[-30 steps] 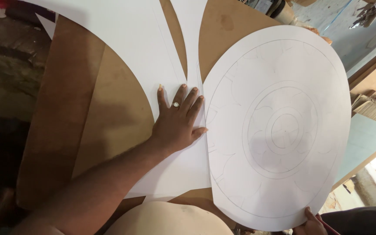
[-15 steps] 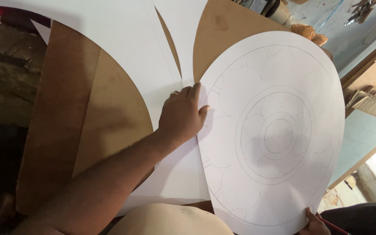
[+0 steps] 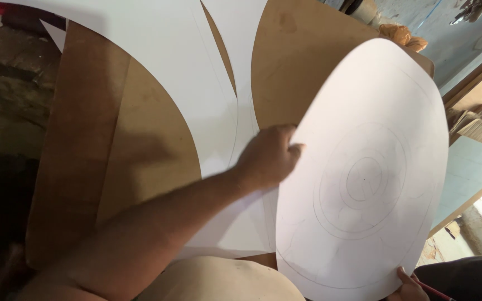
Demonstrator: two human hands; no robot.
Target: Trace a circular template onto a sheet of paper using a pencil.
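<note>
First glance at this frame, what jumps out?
The big white paper disc with faint pencilled concentric rings fills the right half, lifted at a tilt. The left hand grips its left edge mid-frame, while the right hand holds its bottom edge at the lower right corner. Under them lie brown boards and a white sheet with curved cutouts, spreading to the upper left.

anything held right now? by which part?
The round white paper sheet, pencilled with concentric circles. Left hand grips its left edge, lifting it; right hand pinches its bottom edge, apparently with a pencil.
</note>
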